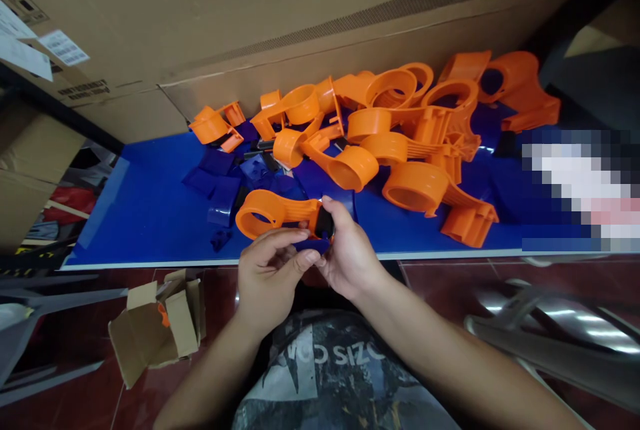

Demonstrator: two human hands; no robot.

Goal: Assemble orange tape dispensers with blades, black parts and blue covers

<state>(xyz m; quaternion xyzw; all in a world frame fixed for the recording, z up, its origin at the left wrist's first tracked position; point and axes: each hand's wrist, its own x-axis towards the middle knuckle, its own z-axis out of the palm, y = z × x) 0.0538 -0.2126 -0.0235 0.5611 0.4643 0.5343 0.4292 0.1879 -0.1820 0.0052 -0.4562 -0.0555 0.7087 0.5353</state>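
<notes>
My right hand (pixel 354 257) is closed around the handle end of an orange tape dispenser (pixel 259 212), its thumb pressing beside a black part (pixel 325 222). The dispenser's round ring points left, just above the front edge of the table. Under the handle end, the bent fingers and thumb of my left hand (pixel 270 277) close on a dark blue plastic piece (pixel 317 244). My fingers partly hide where this piece meets the dispenser. Behind my hands lie several more orange tape dispensers (pixel 353 167) in a pile, with loose dark blue plastic pieces (pixel 225 193) to their left.
A blue tabletop (pixel 155 200) spans the view, with a large cardboard box (pixel 300 10) along its back. An opened small carton (pixel 145 337) stands on the floor at left. Grey chair parts (pixel 545 343) are at right, below a blurred-out patch.
</notes>
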